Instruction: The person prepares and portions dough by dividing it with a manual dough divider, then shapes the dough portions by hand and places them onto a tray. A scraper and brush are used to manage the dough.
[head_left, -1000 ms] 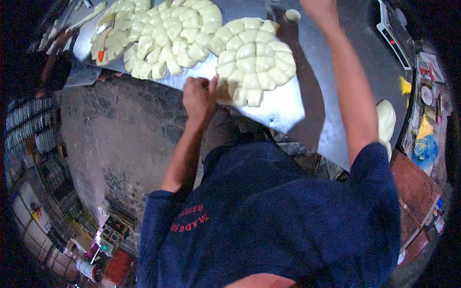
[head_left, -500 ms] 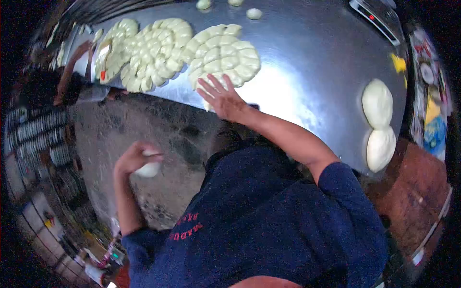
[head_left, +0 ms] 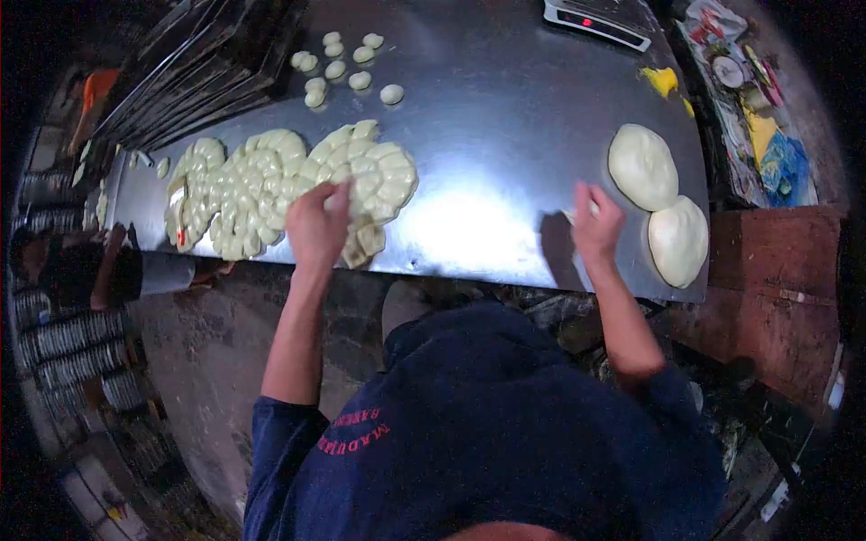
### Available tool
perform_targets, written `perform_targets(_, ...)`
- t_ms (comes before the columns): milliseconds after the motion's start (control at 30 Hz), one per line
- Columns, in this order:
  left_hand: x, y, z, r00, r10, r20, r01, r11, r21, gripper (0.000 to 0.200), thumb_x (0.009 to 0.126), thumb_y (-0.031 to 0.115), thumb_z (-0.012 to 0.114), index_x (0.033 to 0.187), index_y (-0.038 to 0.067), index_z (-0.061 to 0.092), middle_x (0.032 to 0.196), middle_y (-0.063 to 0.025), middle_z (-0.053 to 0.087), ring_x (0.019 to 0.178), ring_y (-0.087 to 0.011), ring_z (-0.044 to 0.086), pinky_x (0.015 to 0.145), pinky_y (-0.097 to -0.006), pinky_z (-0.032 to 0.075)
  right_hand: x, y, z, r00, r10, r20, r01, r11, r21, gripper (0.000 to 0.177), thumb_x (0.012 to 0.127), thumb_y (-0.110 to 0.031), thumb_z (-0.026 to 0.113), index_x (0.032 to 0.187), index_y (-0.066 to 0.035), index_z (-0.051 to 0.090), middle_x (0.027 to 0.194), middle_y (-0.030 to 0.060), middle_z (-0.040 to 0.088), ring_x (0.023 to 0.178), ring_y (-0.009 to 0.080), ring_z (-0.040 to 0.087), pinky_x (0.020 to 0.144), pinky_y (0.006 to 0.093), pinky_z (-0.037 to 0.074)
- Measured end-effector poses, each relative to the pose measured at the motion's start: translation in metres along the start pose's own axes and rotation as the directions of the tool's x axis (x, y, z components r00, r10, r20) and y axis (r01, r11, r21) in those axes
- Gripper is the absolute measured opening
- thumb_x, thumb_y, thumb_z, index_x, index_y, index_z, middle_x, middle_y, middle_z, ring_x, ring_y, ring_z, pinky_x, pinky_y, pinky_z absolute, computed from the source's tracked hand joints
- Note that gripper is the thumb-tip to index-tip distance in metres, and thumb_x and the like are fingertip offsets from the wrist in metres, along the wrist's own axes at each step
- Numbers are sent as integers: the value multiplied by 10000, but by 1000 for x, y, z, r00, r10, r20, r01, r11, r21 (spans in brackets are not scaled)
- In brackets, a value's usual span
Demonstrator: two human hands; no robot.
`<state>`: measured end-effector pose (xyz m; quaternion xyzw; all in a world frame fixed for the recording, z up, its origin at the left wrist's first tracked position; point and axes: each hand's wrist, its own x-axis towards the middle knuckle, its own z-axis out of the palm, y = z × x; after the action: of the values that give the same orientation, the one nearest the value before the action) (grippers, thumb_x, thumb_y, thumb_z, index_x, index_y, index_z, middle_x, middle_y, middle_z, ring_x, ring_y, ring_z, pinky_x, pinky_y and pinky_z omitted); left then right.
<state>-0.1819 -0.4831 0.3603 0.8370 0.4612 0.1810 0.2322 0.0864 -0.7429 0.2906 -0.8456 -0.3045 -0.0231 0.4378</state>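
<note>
My left hand (head_left: 317,225) is closed in front of the joined dough pieces (head_left: 383,176); the thumb is blurred and anything inside the fist is hidden. Just right of its wrist, a small lump of dough (head_left: 363,243) lies at the table's near edge. Over on the right, my right hand (head_left: 598,224) is curled above the metal table, its fingers pinched. A small pale piece (head_left: 569,216) pokes out at its left side, too indistinct to name. Two large smooth dough mounds (head_left: 643,167) lie touching each other just right of this hand.
Several small dough balls (head_left: 360,81) are scattered at the back. A scale with a red light (head_left: 597,24) stands at the far right. Dark stacked trays (head_left: 212,77) line the back left. Another person's arm (head_left: 108,266) is at the left end, near more cut dough (head_left: 257,194).
My right hand has left the dough and swung right, its fingers now curled. My left hand has risen from below the table edge to the dough. The view has shifted.
</note>
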Motion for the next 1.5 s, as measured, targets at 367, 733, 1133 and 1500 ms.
perform_targets(367,13,23,226,712,611,347,-689,704,173,183,880,241,585,935,72,631,1036,-128,586,1003,-315,519,861,-470,384,9,87,80,921,-364,138,381,770,-512,111,773,-171,647,812,-93,579,882,117,561,865,329,537,731,476,408)
perform_targets(733,-17,41,234,663,695,280,-740,664,105,128,842,186,600,792,69,616,887,-113,571,883,-286,533,732,-422,427,-13,95,114,930,-350,114,368,889,-273,117,736,-140,648,816,-86,582,884,97,547,908,311,534,754,466,411)
perform_targets(1133,-16,10,225,712,673,198,-697,711,94,92,796,140,635,790,53,605,875,-124,564,841,-306,527,730,-441,437,-16,89,111,905,-419,73,418,842,-342,128,720,-81,672,755,-77,549,860,123,532,820,344,526,694,465,406)
perform_targets(1500,-48,-3,207,679,728,91,-731,682,-4,106,805,158,644,745,77,612,887,-100,572,890,-285,528,743,-414,437,-32,62,103,900,-431,61,435,883,-177,101,743,-71,649,758,-38,554,870,129,546,816,341,534,680,475,418)
